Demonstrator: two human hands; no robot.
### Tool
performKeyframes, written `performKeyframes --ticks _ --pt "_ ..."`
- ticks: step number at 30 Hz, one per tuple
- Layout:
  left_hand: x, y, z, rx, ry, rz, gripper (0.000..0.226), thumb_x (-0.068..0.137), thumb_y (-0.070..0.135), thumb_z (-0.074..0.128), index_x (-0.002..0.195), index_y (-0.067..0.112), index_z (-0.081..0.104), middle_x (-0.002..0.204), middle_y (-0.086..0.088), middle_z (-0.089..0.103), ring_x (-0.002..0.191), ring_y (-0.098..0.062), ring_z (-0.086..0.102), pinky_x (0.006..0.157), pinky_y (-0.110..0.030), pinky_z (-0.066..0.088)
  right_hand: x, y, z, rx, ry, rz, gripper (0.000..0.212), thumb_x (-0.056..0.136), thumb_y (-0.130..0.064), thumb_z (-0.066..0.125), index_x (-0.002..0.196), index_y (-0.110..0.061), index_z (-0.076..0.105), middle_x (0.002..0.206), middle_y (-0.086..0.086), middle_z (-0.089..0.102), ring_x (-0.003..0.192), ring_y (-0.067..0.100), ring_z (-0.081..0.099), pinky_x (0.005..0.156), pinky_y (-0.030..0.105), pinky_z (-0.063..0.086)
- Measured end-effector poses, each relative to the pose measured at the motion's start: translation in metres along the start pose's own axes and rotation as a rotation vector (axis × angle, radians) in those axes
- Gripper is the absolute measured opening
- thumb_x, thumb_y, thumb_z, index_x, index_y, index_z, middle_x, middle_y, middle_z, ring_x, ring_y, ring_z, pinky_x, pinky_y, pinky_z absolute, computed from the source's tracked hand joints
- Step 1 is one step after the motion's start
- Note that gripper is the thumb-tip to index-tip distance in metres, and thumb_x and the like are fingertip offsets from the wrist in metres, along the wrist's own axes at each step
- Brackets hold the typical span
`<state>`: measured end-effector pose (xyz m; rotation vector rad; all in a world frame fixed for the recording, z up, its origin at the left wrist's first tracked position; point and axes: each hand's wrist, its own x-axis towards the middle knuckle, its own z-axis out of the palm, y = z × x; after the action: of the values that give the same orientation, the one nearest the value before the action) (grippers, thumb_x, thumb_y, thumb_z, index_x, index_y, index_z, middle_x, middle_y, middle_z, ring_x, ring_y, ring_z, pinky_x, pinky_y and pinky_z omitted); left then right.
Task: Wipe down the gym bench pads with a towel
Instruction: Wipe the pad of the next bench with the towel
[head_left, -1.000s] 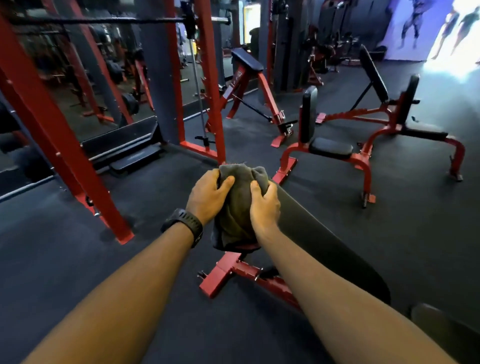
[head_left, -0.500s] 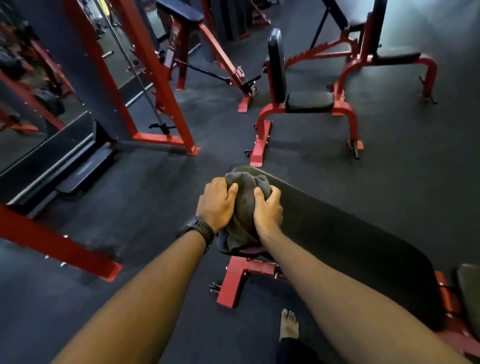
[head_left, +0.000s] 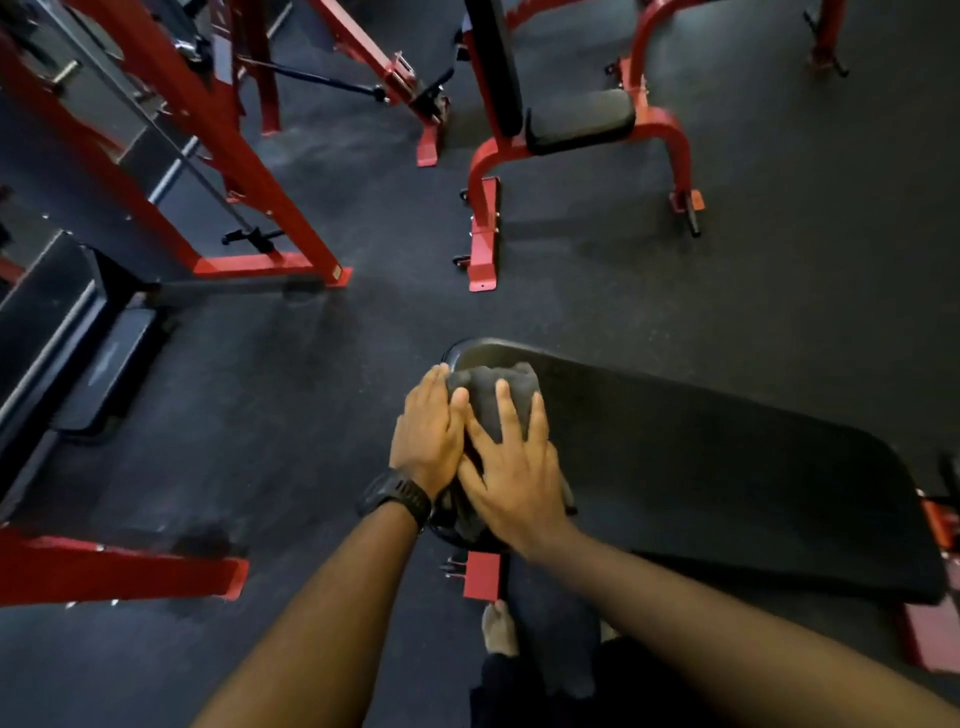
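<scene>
A dark grey towel (head_left: 493, 395) lies bunched over the left end of the long black bench pad (head_left: 701, 478). My left hand (head_left: 428, 434), with a black watch on its wrist, presses on the towel's left side with fingers laid flat. Beside it my right hand (head_left: 511, 473) lies spread on top of the towel, fingers straight. The two hands touch at the thumbs. Most of the towel is hidden under them; part hangs over the pad's near edge.
The bench's red foot (head_left: 482, 576) stands just below my hands, and a bare foot (head_left: 498, 629) next to it. A red seat bench with black pads (head_left: 579, 119) stands beyond. A red rack frame (head_left: 249, 182) fills the left. Dark rubber floor (head_left: 311, 405) all around.
The view has tilted further down. Both hands went from gripping the towel's sides with curled fingers to lying flat on it, the right hand now on top.
</scene>
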<state>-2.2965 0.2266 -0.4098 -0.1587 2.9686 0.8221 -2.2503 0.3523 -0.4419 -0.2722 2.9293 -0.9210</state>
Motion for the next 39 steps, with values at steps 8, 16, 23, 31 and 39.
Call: performKeyframes --ticks 8,16,23,31,39 --pt "0.019 -0.021 0.001 0.101 -0.207 0.193 0.067 0.105 0.046 0.026 0.159 0.010 0.010 0.167 -0.010 0.001 0.154 -0.021 0.002 0.125 -0.036 0.009 0.069 0.019 -0.011 0.009 0.032 0.340 0.059 0.100 -0.050 0.043 0.156 -0.045 0.023 0.169 -0.003 0.000 0.154 0.036 0.003 0.107 0.059 0.042" --pt "0.024 -0.042 0.002 0.022 -0.219 0.276 0.077 0.096 0.062 0.010 0.160 0.019 0.010 0.167 -0.001 0.002 0.154 -0.012 -0.001 0.126 -0.042 0.007 0.006 -0.023 0.007 0.026 0.073 0.162 0.066 0.089 -0.059 0.036 0.154 -0.047 0.027 0.170 -0.002 0.004 0.154 0.038 0.002 0.113 0.056 0.033" --pt "0.035 -0.048 -0.001 0.261 -0.245 0.444 0.078 0.096 0.063 0.007 0.159 0.018 0.005 0.167 0.000 -0.004 0.154 -0.016 -0.006 0.125 -0.043 0.005 0.057 0.033 -0.007 0.013 0.075 0.474 0.059 0.099 -0.049 0.044 0.154 -0.046 0.025 0.168 -0.003 0.003 0.153 0.034 0.007 0.109 0.057 0.041" --pt "0.036 -0.047 -0.001 0.016 -0.248 0.373 0.078 0.096 0.060 0.012 0.159 0.013 0.012 0.167 -0.004 0.005 0.154 -0.014 0.000 0.126 -0.044 0.009 -0.012 -0.038 0.019 -0.019 0.144 0.201 0.064 0.090 -0.057 0.041 0.152 -0.043 0.035 0.168 0.002 0.015 0.151 0.041 0.015 0.107 0.057 0.040" --pt "0.043 -0.044 -0.003 0.268 -0.235 0.409 0.083 0.095 0.063 0.012 0.159 0.010 0.010 0.167 -0.009 0.003 0.154 -0.020 0.003 0.125 -0.040 0.007 0.050 0.056 -0.009 -0.016 0.059 0.429 0.060 0.098 -0.050 0.042 0.155 -0.043 0.026 0.169 0.000 0.005 0.152 0.037 0.009 0.109 0.058 0.039"
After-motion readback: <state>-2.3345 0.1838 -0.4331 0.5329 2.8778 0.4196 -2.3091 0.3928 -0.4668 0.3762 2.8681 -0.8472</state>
